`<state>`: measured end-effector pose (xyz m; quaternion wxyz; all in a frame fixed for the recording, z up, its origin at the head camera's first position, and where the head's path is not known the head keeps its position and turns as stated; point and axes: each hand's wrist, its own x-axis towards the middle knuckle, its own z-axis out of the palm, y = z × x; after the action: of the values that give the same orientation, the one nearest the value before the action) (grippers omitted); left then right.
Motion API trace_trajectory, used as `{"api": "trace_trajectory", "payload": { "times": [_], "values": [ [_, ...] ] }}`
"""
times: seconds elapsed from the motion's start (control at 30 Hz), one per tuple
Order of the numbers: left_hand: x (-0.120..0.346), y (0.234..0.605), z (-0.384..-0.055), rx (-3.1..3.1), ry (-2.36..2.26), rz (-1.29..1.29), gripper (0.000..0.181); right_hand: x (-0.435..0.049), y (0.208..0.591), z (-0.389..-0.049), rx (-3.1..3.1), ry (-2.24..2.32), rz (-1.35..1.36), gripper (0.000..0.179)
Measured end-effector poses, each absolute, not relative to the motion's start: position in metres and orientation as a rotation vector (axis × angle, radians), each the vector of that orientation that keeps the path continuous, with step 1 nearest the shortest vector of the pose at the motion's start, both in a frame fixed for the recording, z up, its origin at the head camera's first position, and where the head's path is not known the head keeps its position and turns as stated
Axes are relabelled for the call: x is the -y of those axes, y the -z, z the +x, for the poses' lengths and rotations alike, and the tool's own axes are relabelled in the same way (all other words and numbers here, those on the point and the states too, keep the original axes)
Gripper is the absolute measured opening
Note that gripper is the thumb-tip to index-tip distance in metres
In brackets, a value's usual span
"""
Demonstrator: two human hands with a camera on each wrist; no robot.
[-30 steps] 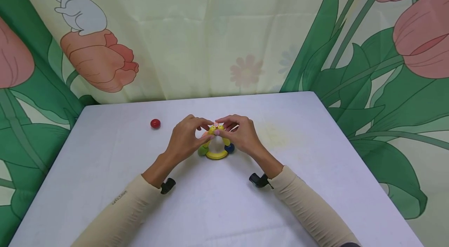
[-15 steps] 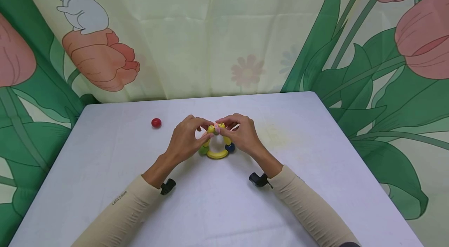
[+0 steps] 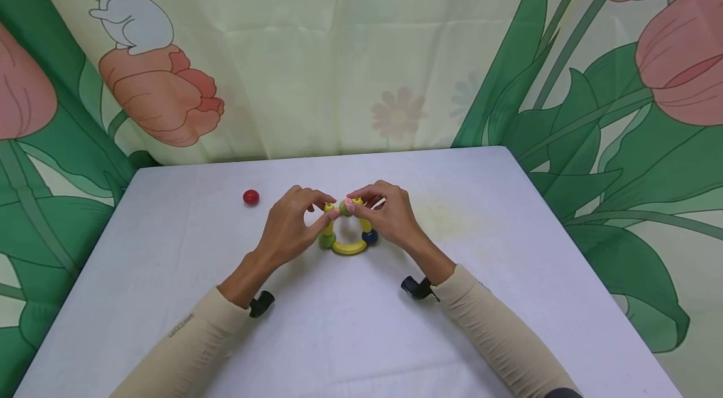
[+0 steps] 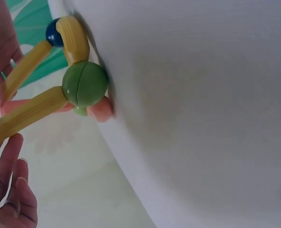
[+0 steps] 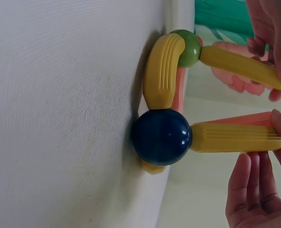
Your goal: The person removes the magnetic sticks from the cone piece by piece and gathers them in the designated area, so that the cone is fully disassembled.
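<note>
Two tips are pinched: your left hand point(image 3: 290, 219) has the left yellow rod point(image 4: 31, 116), above the green ball point(image 4: 85, 84), and your right hand point(image 3: 390, 213) the right yellow rod point(image 5: 237, 138), above the blue ball point(image 5: 161, 137). A curved yellow piece point(image 3: 349, 248) joins both balls at the table point(image 3: 350, 322). Your right wrist view bares an orange piece point(image 5: 247, 118) that the head view mostly hides; the latter clearly shows a red ball point(image 3: 251, 198).

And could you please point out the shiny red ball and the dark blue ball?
Shiny red ball point(image 3: 251, 198): head view, middle of its surface.
Dark blue ball point(image 5: 161, 137): right wrist view, middle of its glossy surface.
</note>
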<state>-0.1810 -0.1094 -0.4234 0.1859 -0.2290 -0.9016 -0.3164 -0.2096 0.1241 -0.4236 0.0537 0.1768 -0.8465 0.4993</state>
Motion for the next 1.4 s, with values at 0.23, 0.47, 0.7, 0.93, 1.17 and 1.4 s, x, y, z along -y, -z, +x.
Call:
{"api": "trace_trajectory", "payload": {
  "times": [0.23,0.47,0.7,0.93,1.17,1.4],
  "values": [
    [0.125,0.420,-0.174,2.509,0.890,-0.598,0.020,-0.124,0.424,-0.210,2.567,-1.509,0.540,0.017],
    [0.142,0.415,-0.164,2.557,0.894,-0.560,0.019,-0.125,0.424,-0.210,2.567,-1.517,0.530,0.019],
    [0.161,0.417,-0.155,2.619,0.836,-0.558,0.017,-0.125,0.424,-0.210,2.564,-1.525,0.532,0.018],
    [0.178,0.423,-0.148,2.710,0.793,-0.544,0.015,-0.125,0.425,-0.210,2.571,-1.520,0.526,0.019],
    [0.187,0.429,-0.147,2.836,0.768,-0.501,0.015,-0.126,0.425,-0.209,2.575,-1.518,0.523,0.019],
    [0.194,0.439,-0.151,2.984,0.710,-0.479,0.013,-0.126,0.425,-0.210,2.568,-1.523,0.530,0.019]
  ]
}}
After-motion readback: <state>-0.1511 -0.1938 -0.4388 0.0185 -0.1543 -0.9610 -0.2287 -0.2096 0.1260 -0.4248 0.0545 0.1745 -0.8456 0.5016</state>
